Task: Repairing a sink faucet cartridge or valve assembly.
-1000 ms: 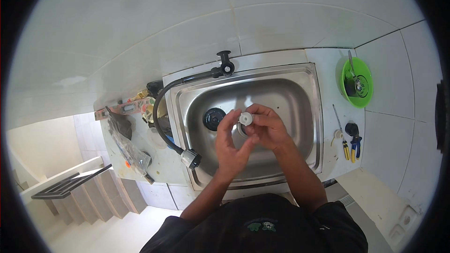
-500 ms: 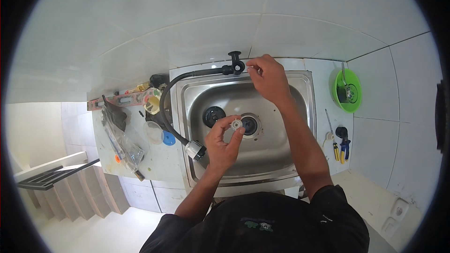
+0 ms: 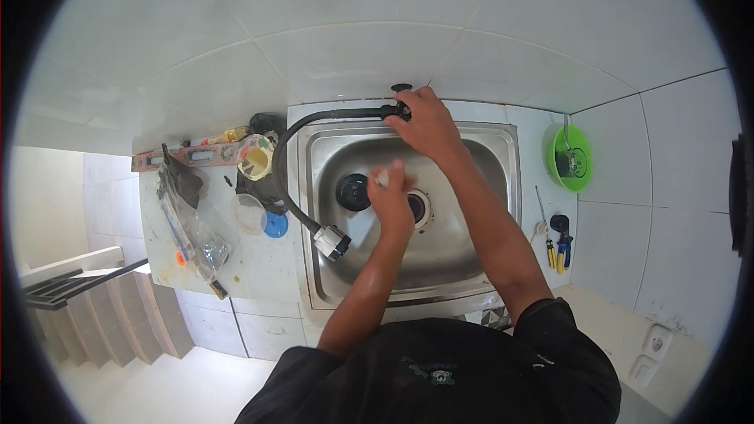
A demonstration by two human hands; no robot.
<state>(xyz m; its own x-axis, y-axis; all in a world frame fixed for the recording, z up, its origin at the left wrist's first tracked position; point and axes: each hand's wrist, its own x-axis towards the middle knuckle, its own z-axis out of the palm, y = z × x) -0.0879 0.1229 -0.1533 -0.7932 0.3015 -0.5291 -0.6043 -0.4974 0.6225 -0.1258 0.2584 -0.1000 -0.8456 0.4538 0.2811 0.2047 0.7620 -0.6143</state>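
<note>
At the wall behind the sink, my right hand [image 3: 425,126] is closed around the black tap [image 3: 405,110], its fingers over the top and the thumb on the near side. A black flexible hose spout [image 3: 289,155] curves from the tap to a silver and black spray head [image 3: 331,243], which hangs at the sink's left side. My left hand [image 3: 391,198], smeared by motion, is over the basin and pinches a small whitish round plastic part [image 3: 382,179]. Below it in the steel sink [image 3: 452,255] are a black round strainer [image 3: 354,191] and the drain [image 3: 420,208], partly hidden.
On the right counter stand a green bowl [image 3: 572,159] with a metal utensil, a screwdriver [image 3: 550,254] and blue-and-yellow pliers [image 3: 563,251]. The left counter holds a red spirit level [image 3: 206,155], a tape roll [image 3: 256,163], a blue lid [image 3: 276,225] and plastic bags [image 3: 206,243].
My right hand has moved from beside the tap onto it and gripped it. My left hand has moved up over the basin, still with the small whitish part. The view has shifted slightly.
</note>
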